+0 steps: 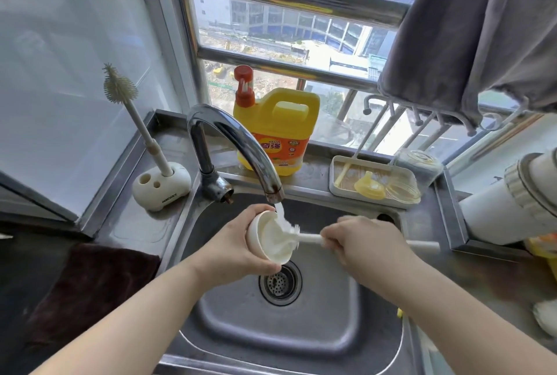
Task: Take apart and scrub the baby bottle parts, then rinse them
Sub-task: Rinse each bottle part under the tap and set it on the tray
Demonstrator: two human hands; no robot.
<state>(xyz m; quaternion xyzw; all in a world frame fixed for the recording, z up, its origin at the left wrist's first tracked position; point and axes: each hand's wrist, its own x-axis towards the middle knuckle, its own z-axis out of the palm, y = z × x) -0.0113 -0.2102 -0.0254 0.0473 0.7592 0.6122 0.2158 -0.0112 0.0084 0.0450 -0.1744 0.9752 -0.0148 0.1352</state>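
We are holding the cap in our left hand, fingers curled round it, under the tap (so water flows in) while our right hand, fingers wrapped round the brush, is scrubbing inside.

Over the steel sink, a white bottle cap is held in the left hand under water from the faucet. A white brush, gripped by the right hand, is pressed into the cap. A yellow detergent jug stands on the counter behind.
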